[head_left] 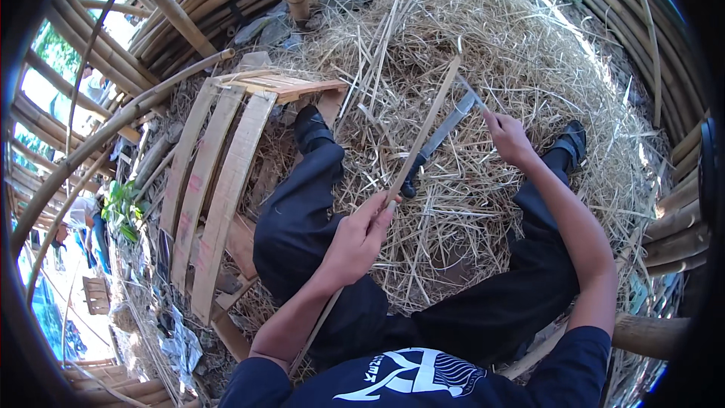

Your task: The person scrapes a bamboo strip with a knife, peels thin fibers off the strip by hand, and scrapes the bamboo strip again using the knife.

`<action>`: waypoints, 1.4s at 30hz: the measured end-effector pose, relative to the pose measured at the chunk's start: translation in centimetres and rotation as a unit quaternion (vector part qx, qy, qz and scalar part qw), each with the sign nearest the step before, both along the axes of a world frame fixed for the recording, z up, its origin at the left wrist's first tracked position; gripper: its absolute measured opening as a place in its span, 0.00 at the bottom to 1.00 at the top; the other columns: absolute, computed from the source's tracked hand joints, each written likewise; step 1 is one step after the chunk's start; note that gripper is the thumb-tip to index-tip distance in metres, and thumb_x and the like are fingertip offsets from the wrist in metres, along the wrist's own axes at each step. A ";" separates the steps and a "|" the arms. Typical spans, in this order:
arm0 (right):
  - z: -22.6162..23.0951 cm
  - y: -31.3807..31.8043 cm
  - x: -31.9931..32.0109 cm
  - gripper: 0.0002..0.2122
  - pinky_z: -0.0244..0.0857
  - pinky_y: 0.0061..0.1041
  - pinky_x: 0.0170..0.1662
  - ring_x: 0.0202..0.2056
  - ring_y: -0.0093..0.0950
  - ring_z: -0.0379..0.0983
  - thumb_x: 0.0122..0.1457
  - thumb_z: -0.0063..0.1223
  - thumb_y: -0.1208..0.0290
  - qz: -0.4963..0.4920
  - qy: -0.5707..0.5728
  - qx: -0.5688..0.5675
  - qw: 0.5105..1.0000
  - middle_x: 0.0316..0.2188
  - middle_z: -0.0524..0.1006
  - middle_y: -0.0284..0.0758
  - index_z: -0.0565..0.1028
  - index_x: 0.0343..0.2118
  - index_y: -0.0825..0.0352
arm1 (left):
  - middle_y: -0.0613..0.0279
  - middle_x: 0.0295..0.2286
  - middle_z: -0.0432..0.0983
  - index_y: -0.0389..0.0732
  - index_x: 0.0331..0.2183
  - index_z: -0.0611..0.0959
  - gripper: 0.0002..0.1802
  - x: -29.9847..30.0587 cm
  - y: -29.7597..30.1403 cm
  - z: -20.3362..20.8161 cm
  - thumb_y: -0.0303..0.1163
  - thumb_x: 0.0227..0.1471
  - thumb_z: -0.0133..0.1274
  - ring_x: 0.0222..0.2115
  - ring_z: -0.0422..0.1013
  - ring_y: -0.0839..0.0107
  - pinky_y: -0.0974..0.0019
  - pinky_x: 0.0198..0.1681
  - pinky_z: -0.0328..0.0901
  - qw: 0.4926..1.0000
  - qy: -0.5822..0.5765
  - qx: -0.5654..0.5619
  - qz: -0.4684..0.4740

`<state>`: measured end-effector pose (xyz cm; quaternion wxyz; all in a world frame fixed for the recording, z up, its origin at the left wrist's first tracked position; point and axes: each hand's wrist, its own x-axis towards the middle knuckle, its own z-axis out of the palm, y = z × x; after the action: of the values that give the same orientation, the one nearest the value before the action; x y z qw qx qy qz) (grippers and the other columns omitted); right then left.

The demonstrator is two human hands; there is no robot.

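My left hand (356,238) is closed around a long, split bamboo strip (424,130). The strip slants up and away from me, and its lower end passes back under my left forearm. In my closed right hand (507,137) is a small knife (473,92), most of its handle hidden by the fingers. Its thin blade points toward the strip near the far end; whether the two touch, I cannot tell. Beneath them, on the straw, lies a larger broad-bladed knife (447,127) with a dark handle, partly behind the strip.
Loose straw and shavings (453,234) cover the ground between my legs. A slatted wooden crate (213,181) stands at my left. Several thin strips (385,41) lie ahead. Bamboo poles (219,0) are stacked behind and at both sides. Another person (79,215) is at the far left.
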<state>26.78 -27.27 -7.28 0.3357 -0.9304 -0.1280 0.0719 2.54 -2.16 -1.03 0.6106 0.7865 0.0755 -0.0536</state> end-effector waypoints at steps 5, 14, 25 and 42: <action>5.3 1.6 -0.9 0.25 0.54 0.25 0.22 0.17 0.21 0.59 0.65 0.37 0.51 -0.069 0.014 0.201 0.977 0.13 0.64 0.30 0.69 0.21 0.69 | 0.77 0.18 0.56 0.38 0.47 0.73 0.13 0.1 0.1 0.1 0.30 0.62 0.41 0.17 0.51 0.88 0.77 0.19 0.48 0.999 -0.011 -0.044 0.012; 13.5 7.2 -10.2 0.17 0.58 0.36 0.22 0.15 0.35 0.66 0.65 0.41 0.60 0.237 -0.001 0.005 0.971 0.12 0.67 0.41 0.72 0.29 0.70 | 0.71 0.16 0.64 0.36 0.37 0.75 0.13 -0.3 0.0 1.0 0.37 0.60 0.47 0.17 0.56 0.84 0.73 0.21 0.53 0.995 -0.072 0.052 0.054; 10.2 7.2 -12.6 0.19 0.61 0.44 0.25 0.20 0.47 0.69 0.63 0.42 0.56 0.336 -0.064 -0.062 0.938 0.13 0.69 0.45 0.68 0.24 0.69 | 0.54 0.16 0.70 0.31 0.33 0.73 0.14 -0.2 -0.5 0.8 0.36 0.59 0.48 0.15 0.66 0.64 0.62 0.20 0.57 0.983 -0.109 0.126 0.079; 6.4 6.2 -10.4 0.21 0.64 0.44 0.25 0.22 0.46 0.72 0.60 0.44 0.50 0.332 -0.097 -0.102 0.933 0.16 0.73 0.45 0.71 0.22 0.65 | 0.41 0.17 0.70 0.31 0.32 0.72 0.09 0.7 -1.1 -1.1 0.29 0.57 0.46 0.21 0.70 0.43 0.50 0.22 0.59 0.963 -0.053 0.260 0.048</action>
<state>16.37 -21.06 -0.83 0.1818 -0.8667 -0.4534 0.1012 3.20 -3.29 -2.08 0.3904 0.9152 0.0919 0.0388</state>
